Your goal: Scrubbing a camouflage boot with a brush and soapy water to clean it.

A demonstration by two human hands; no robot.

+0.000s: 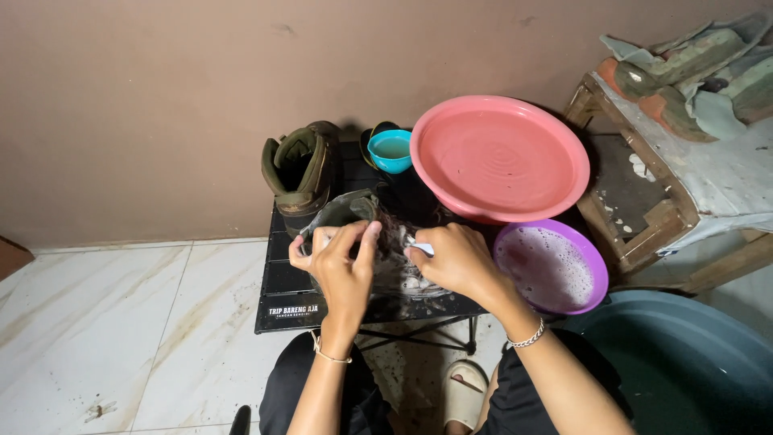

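On a small black folding table my left hand grips an olive-green boot by its upper edge and holds it on its side. Soap foam covers the boot's lower part between my hands. My right hand is closed on a small brush with a white handle, pressed against the boot's wet side. The brush's bristles are hidden by my fingers. A second olive-green boot stands upright at the table's far left.
A small turquoise bowl of liquid sits at the table's back. A large pink basin holds water, a purple bowl soapy foam. A dark teal tub stands lower right, a worn wooden stand with bricks at right. The wall is close behind.
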